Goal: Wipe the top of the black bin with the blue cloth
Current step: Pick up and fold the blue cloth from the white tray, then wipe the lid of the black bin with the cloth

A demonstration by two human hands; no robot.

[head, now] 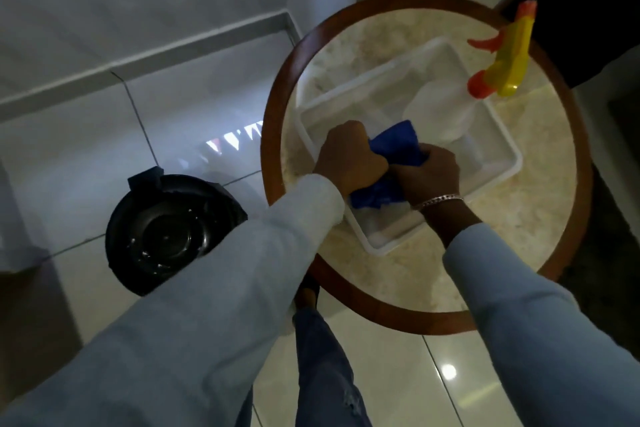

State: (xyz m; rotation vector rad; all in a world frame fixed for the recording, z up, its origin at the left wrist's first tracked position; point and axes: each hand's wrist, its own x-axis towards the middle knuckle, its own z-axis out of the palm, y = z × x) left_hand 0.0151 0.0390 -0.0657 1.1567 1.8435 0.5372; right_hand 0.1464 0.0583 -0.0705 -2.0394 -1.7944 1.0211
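Blue cloth [393, 154]: bunched between both hands over the white plastic tub [498, 135], near its front end. Left hand [349, 159] fisted tight on the cloth's upper part; right hand [431, 173] fisted on the lower part, knuckles touching the left. Bracelet [438, 201] on right wrist. Spray bottle [446, 107] with yellow-and-orange trigger head stands in the tub's far end. Tub sits on a round table [374, 302], pale stone top, wooden rim. Black bin [162, 236] on tiled floor [86, 135], left of the table, well apart from cloth; white specks on its top.
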